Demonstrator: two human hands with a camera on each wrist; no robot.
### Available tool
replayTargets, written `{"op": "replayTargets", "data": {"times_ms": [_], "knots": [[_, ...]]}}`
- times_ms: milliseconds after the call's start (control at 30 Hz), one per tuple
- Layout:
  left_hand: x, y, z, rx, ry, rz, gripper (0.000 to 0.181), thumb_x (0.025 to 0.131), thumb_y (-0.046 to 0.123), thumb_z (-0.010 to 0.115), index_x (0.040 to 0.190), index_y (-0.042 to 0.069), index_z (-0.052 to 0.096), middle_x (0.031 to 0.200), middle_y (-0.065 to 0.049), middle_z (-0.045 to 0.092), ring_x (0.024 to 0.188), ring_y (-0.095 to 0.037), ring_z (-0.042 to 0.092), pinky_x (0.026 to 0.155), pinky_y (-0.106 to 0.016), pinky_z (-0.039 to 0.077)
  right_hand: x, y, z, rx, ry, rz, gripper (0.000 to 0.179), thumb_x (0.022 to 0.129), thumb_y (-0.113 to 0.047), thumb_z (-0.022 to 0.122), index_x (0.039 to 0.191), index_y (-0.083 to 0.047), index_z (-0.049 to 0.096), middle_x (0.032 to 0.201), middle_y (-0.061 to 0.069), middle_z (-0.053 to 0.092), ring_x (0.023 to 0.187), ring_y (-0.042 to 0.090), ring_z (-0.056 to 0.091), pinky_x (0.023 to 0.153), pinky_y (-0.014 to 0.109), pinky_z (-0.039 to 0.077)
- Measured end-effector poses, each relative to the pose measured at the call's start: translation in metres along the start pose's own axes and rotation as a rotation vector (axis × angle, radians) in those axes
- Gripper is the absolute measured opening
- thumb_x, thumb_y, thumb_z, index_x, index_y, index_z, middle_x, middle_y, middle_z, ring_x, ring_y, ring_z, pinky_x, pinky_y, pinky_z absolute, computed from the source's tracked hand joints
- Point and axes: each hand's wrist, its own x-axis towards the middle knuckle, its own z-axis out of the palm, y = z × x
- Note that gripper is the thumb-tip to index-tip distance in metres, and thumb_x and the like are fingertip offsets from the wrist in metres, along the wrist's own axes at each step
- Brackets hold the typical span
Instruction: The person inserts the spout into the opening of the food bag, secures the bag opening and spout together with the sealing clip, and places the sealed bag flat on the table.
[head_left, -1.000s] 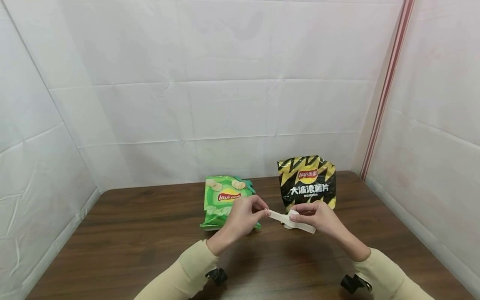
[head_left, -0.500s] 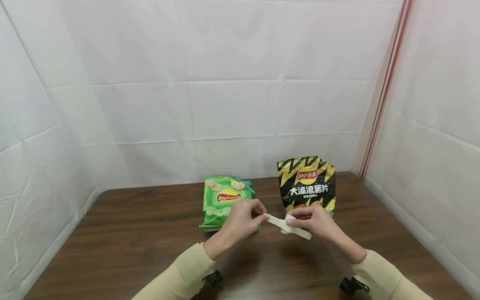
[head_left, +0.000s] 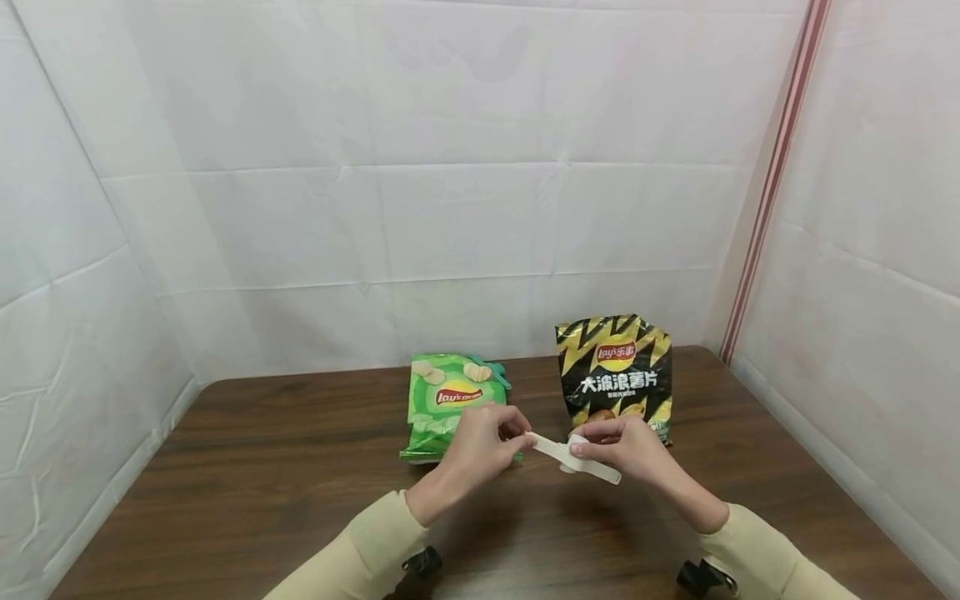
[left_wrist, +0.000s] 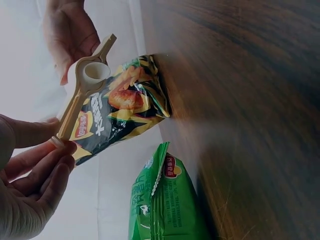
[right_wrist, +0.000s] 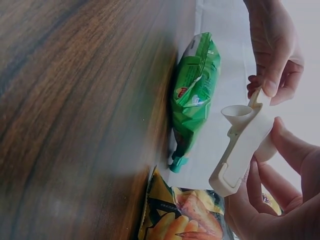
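A cream bag clip with a pouring spout (head_left: pixel 596 469) is held above the table between both hands. My left hand (head_left: pixel 480 446) pinches its left end between thumb and fingertips. With thumb and fingers, my right hand (head_left: pixel 637 450) grips the round white cap (right_wrist: pixel 266 150) at the clip's middle. The funnel-shaped spout (right_wrist: pixel 237 114) sticks out on the opposite side from the cap; its round opening (left_wrist: pixel 96 72) faces the left wrist camera. The clip's long bars lie together, and its right end extends free past the right fingers.
Behind the left hand, a green chip bag (head_left: pixel 453 392) lies on the brown wooden table (head_left: pixel 300 500), a teal clip (head_left: pixel 498 373) at its far corner. Behind the right hand stands a black-and-yellow chip bag (head_left: pixel 615 375). White cloth walls (head_left: pixel 450 208) surround the table.
My right hand and the bag clip have shifted slightly left and nearer to me. My left hand stays at about the same spot, its pinch unchanged. The chip bags have not moved.
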Motion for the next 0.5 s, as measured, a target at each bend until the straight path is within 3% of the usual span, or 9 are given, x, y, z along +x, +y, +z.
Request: {"op": "replayTargets", "data": {"times_ms": [167, 267, 500], "knots": [[-0.0019, 0.0003, 0.0013, 0.022, 0.018, 0.030, 0.009, 0.079, 0.018, 0.078, 0.077, 0.012, 0.073, 0.071, 0.003, 0.068, 0.068, -0.017, 0.062, 0.059, -0.016, 0.045, -0.0015, 0.0005, 0.0012, -0.026, 0.018, 0.006, 0.035, 0.080, -0.036, 0.075, 0.102, -0.008, 0.074, 0.097, 0.009, 0.072, 0.077, 0.013, 0.066, 0.064, 0.031, 0.053], [-0.0024, 0.0011, 0.0015, 0.028, 0.016, 0.012, 0.010, 0.078, 0.019, 0.079, 0.076, 0.012, 0.072, 0.070, 0.003, 0.068, 0.068, -0.016, 0.062, 0.059, -0.016, 0.044, -0.0017, 0.0004, 0.0024, -0.054, 0.033, 0.015, 0.034, 0.079, -0.037, 0.076, 0.101, -0.011, 0.075, 0.095, 0.007, 0.072, 0.076, 0.012, 0.065, 0.063, 0.029, 0.052], [-0.0028, -0.0003, 0.0007, -0.006, -0.031, -0.066, 0.011, 0.077, 0.020, 0.079, 0.076, 0.013, 0.070, 0.070, 0.005, 0.066, 0.063, -0.004, 0.057, 0.057, -0.016, 0.046, -0.0023, 0.0013, 0.0067, -0.073, 0.052, 0.010, 0.033, 0.078, -0.035, 0.077, 0.099, -0.011, 0.075, 0.092, 0.006, 0.073, 0.073, 0.010, 0.063, 0.062, 0.027, 0.050]]}}
